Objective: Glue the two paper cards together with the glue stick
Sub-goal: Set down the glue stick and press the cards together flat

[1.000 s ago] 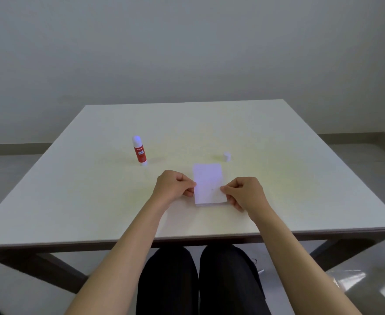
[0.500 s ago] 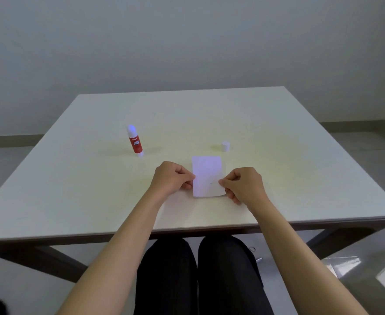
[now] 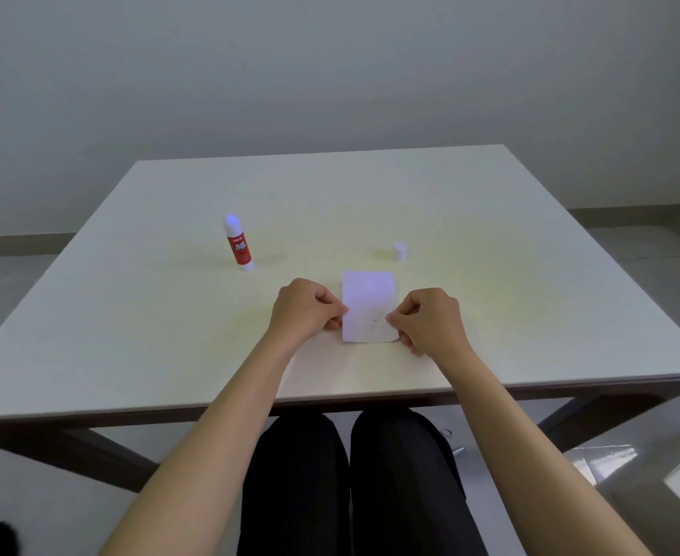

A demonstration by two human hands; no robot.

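A white paper card [image 3: 367, 300] lies flat near the table's front edge; only one card face shows, so I cannot tell whether a second card lies under it. My left hand [image 3: 308, 311] pinches its left edge with curled fingers. On the opposite edge my right hand [image 3: 428, 319] pinches near the lower corner. A red glue stick [image 3: 238, 244] stands upright, uncapped, to the far left of the card. Its small white cap [image 3: 398, 251] stands just beyond the card's far right corner.
The pale table [image 3: 129, 315] has its front edge just below my wrists. My dark-trousered legs [image 3: 350, 483] are under it. A shiny surface [image 3: 651, 475] sits at the lower right, beside the table leg.
The camera tilted, so everything sits slightly higher in view. Both hands stay pinched on the card's edges; the card has barely shifted.
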